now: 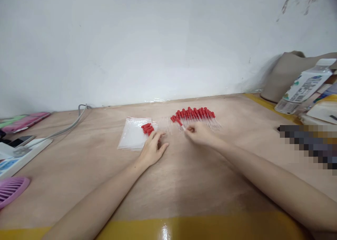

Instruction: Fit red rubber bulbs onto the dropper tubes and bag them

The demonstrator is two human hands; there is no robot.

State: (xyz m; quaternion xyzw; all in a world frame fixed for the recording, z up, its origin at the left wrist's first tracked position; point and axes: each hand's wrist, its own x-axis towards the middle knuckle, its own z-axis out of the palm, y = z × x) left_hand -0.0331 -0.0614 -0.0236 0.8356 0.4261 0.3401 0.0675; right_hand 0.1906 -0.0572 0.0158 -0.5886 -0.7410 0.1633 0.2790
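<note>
My right hand (198, 134) pinches the clear tube of a red-topped dropper (179, 122), its bulb pointing up and left. Behind that hand, several droppers with red bulbs (195, 112) lie side by side in a row, their thin clear tubes toward me. My left hand (153, 148) rests low over the table, fingers apart and slightly curled. Just past its fingertips is a small group of loose red bulbs (147, 128), lying on a stack of clear plastic bags (133, 134). Several bare clear tubes (166, 124) lie between the bags and the droppers.
At the left are a power strip (28, 155) with a grey cable (65, 129), a pink item (26, 122) and a purple slatted object (13, 190). A plastic bottle (302, 87) and a beige bag (279, 76) stand at the right. A wall rises behind the table.
</note>
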